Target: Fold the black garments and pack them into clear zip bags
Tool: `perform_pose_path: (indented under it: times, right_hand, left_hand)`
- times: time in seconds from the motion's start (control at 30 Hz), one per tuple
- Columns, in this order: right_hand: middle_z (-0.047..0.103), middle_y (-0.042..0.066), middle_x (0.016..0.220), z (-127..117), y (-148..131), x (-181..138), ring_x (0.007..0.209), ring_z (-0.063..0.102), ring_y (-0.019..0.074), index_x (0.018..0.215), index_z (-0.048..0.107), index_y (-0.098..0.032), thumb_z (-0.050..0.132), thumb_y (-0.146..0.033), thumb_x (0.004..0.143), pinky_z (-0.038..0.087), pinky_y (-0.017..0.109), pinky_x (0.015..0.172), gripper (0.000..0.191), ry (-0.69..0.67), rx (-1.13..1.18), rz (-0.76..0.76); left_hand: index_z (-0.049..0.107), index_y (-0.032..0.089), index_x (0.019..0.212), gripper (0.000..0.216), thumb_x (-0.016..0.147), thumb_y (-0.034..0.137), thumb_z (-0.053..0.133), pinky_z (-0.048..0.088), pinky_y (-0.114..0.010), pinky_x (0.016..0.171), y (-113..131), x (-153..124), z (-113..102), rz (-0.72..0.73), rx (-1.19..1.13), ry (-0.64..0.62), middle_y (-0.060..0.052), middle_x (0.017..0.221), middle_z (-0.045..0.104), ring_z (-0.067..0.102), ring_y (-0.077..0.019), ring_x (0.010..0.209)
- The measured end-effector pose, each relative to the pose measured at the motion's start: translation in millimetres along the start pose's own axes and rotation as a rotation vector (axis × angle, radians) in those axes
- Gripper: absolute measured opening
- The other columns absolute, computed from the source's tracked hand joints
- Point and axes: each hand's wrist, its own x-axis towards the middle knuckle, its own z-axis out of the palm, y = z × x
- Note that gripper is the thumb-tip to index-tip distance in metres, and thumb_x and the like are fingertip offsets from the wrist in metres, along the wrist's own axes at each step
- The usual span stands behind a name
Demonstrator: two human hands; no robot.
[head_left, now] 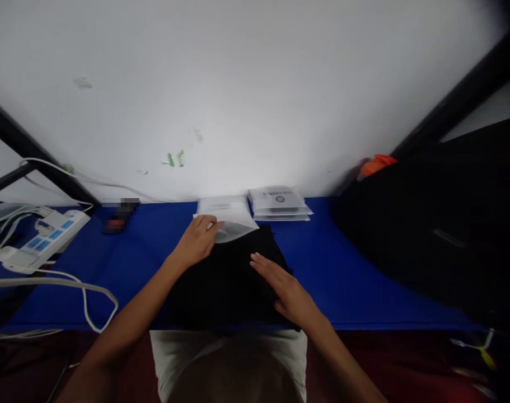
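Note:
My left hand pinches the near left edge of a frosted, translucent plastic bag between thumb and fingers. The mouth of the bag is lifted a little and faces me. Right in front of it, a folded black cloth item, perhaps a garment, reaches back to the bag's edge. Whether any of the cloth is inside the bag I cannot tell. On the right side of the cloth lies my right hand, its fingers stretched out and holding nothing.
Several flat frosted bags with dark print are stacked at the wall. At left lie a white power strip, loose white cables and a small dark object. A large black cloth mass covers the right side, with something orange behind.

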Motion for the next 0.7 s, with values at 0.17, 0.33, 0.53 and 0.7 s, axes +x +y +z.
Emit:
perform_pose_path:
  times: [0.17,0.33,0.53,0.7]
  right_hand:
    - [0.042,0.016,0.149,-1.9,-21.5,22.5,0.139,0.038,0.0292,0.148,0.032,-0.014,0.041,0.004,0.052,0.041,0.049,0.109,0.098,-0.011,-0.110,-0.077]
    - [0.065,0.021,0.110,20.4,-24.3,39.3,0.101,0.064,0.0317,0.124,0.057,-0.004,0.049,0.000,0.070,0.052,0.046,0.090,0.055,-0.330,-0.307,0.312]
    - [0.066,0.024,0.113,38.6,-17.1,36.7,0.105,0.064,0.0350,0.125,0.059,-0.005,0.059,-0.009,0.077,0.051,0.048,0.090,0.047,-0.201,-0.362,0.203]
    - [0.067,0.011,0.118,60.1,-13.0,32.8,0.097,0.066,0.0211,0.117,0.063,-0.023,0.051,-0.025,0.098,0.056,0.040,0.081,0.022,0.046,-0.313,0.058]
  left_hand:
    - [0.035,0.013,0.145,0.067,0.080,0.002,0.044,0.047,-0.045,0.094,60.4,-26.7,-14.7,0.149,-0.120,-0.029,-0.016,0.116,0.053,0.050,-0.0281,0.108]
    - [0.031,0.013,0.148,0.078,0.073,-0.001,0.046,0.038,-0.050,0.105,90.1,-44.9,-5.4,0.112,-0.145,-0.177,-0.017,0.128,0.052,0.047,-0.0309,0.120]
    - [0.020,0.020,0.152,0.092,0.066,-0.004,0.041,0.022,-0.055,0.114,93.2,-47.7,4.2,0.063,-0.146,-0.341,-0.008,0.160,0.024,0.019,-0.0286,0.147]
    - [0.020,0.014,0.151,0.083,0.074,0.004,0.045,0.020,-0.055,0.116,100.2,-46.8,-7.2,0.186,-0.199,-0.356,-0.011,0.162,0.018,0.012,-0.0289,0.149]
